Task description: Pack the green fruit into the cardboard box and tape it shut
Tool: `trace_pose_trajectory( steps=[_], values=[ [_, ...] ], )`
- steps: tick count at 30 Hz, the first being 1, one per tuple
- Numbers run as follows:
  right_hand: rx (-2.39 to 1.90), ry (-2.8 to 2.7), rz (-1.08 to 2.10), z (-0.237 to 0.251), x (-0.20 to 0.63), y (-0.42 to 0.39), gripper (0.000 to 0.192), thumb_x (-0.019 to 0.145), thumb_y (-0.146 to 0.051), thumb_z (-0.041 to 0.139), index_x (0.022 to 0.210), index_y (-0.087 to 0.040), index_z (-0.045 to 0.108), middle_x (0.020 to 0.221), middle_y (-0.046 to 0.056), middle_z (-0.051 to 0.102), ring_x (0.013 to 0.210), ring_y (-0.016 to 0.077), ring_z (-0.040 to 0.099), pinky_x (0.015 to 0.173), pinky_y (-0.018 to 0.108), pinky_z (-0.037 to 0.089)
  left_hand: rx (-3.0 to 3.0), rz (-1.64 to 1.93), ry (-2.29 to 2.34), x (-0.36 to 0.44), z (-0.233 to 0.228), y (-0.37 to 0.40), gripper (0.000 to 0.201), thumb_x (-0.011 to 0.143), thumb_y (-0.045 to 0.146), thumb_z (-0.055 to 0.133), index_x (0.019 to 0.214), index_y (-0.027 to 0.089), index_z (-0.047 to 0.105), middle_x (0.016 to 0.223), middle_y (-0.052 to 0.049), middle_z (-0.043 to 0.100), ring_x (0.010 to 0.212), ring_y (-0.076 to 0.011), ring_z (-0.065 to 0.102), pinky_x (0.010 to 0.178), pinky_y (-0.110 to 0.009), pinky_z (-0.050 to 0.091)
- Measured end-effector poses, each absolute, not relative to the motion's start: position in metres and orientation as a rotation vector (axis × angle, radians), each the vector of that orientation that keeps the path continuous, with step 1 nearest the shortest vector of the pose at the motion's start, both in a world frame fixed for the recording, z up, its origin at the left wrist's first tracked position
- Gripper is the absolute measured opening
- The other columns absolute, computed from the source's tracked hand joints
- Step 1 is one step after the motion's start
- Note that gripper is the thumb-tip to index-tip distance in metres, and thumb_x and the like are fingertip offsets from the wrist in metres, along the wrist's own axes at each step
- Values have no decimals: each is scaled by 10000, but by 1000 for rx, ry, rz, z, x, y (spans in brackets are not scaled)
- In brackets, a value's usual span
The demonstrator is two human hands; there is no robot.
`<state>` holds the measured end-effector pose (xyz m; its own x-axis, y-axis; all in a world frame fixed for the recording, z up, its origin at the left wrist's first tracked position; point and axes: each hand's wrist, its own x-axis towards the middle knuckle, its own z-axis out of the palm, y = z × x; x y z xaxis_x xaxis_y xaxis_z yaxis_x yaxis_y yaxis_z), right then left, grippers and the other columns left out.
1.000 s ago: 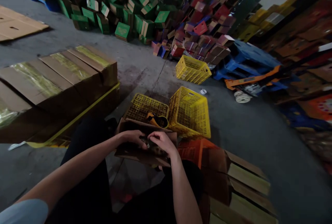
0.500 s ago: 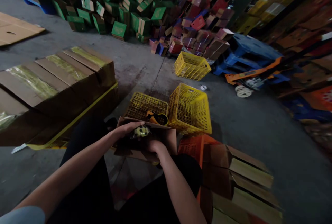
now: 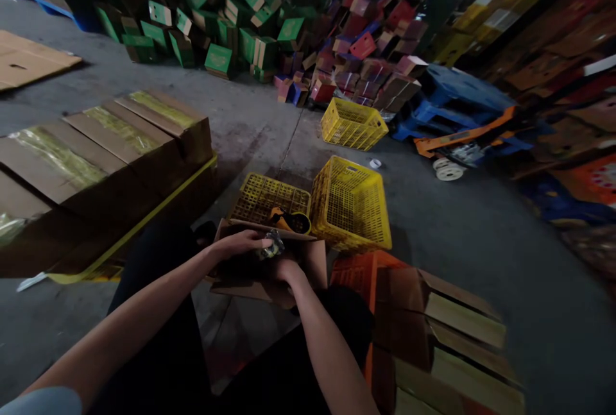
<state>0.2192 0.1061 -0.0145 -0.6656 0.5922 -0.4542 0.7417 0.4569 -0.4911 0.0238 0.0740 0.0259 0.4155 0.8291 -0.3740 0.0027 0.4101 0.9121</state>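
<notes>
An open cardboard box (image 3: 315,261) stands between my knees, its flaps raised. My left hand (image 3: 240,243) reaches over the box's left side and closes on a small shiny plastic packet (image 3: 273,247), yellowish with dark patches. Inside the box, close by that packet, is my right hand (image 3: 285,269); its fingers are hidden in shadow, so what they touch is not visible. Just beyond the far flap, an orange and black tape dispenser (image 3: 291,219) lies on an upturned yellow crate (image 3: 269,194).
An open yellow crate (image 3: 353,203) stands ahead right, another yellow crate (image 3: 353,123) farther off. Taped cartons (image 3: 101,145) line my left; an orange crate (image 3: 356,274) with cartons (image 3: 462,331) is at my right. Beyond are green boxes (image 3: 219,59), blue pallets (image 3: 457,94) and a pallet jack (image 3: 466,139).
The packet has turned and looks more crumpled, slightly farther right. My left hand has shifted right over it, thumb now across it. My right hand stays in the box.
</notes>
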Motion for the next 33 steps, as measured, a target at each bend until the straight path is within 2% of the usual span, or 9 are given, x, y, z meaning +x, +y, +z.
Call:
trace_pose_trajectory(
  steps=[5, 11, 15, 19, 25, 27, 29, 31, 33],
  values=[
    [1239, 2515, -1138, 13, 239, 114, 577, 796, -280, 696, 1362, -222, 600, 1385, 85, 639, 1230, 290, 614, 1045, 356, 468, 910, 693, 897, 15, 34, 73, 488, 761, 453, 776, 1143, 151, 738, 1098, -106, 752, 1006, -256, 680, 914, -344, 490],
    [1678, 2268, -1660, 37, 273, 119, 500, 818, -302, 679, 1303, -210, 602, 1288, 72, 685, 1199, 285, 626, 1004, 390, 509, 753, 629, 1017, 6, 25, 72, 498, 647, 285, 761, 1129, 180, 695, 1086, -79, 733, 938, -239, 678, 763, -313, 516],
    [1662, 2222, -1839, 39, 279, 113, 549, 803, -397, 754, 1297, -219, 592, 1322, 80, 664, 1226, 286, 613, 1020, 404, 507, 813, 562, 1083, 10, 24, 68, 494, 674, 349, 772, 1124, 166, 685, 1095, -97, 729, 989, -262, 668, 761, -307, 516],
    [1507, 2172, -2003, 40, 268, 104, 532, 790, -413, 782, 1245, -195, 612, 1263, 86, 694, 1162, 273, 650, 990, 395, 525, 971, 587, 1083, 22, 29, 65, 604, 764, 488, 752, 1278, 192, 636, 1197, -104, 710, 1108, -291, 640, 834, -326, 515],
    [1238, 2102, -2170, 48, 259, 98, 434, 864, -423, 696, 1239, -207, 658, 1109, 55, 755, 1077, 250, 693, 945, 380, 536, 1214, 706, 1148, 37, 19, 70, 641, 716, 438, 804, 1280, 174, 653, 1245, -105, 705, 1181, -308, 610, 984, -329, 457],
    [1302, 2156, -2088, 47, 261, 104, 384, 935, -392, 589, 1267, -209, 643, 1088, 53, 761, 1069, 233, 701, 931, 365, 544, 1238, 668, 1197, 36, 11, 73, 584, 724, 435, 775, 1232, 162, 685, 1185, -109, 727, 1131, -315, 633, 952, -342, 472],
    [1509, 2300, -1736, 41, 264, 112, 331, 976, -301, 492, 1249, -197, 649, 1121, 65, 753, 1082, 218, 697, 948, 354, 538, 1251, 636, 1223, 35, 6, 75, 490, 707, 417, 770, 1125, 165, 736, 1110, -105, 746, 1087, -324, 650, 925, -350, 481],
    [1665, 2381, -1339, 32, 265, 119, 309, 967, -205, 478, 1207, -177, 671, 1199, 98, 723, 1147, 235, 666, 1017, 375, 498, 1261, 626, 1224, 32, 3, 76, 398, 695, 403, 771, 1023, 178, 769, 1058, -96, 756, 1061, -323, 659, 918, -349, 480],
    [1699, 2368, -1150, 20, 265, 122, 296, 925, -125, 528, 1171, -156, 690, 1257, 141, 688, 1225, 281, 617, 1085, 422, 440, 1275, 626, 1222, 30, 3, 78, 348, 711, 408, 755, 979, 187, 778, 1032, -83, 761, 1041, -310, 661, 921, -343, 475]
  ],
)
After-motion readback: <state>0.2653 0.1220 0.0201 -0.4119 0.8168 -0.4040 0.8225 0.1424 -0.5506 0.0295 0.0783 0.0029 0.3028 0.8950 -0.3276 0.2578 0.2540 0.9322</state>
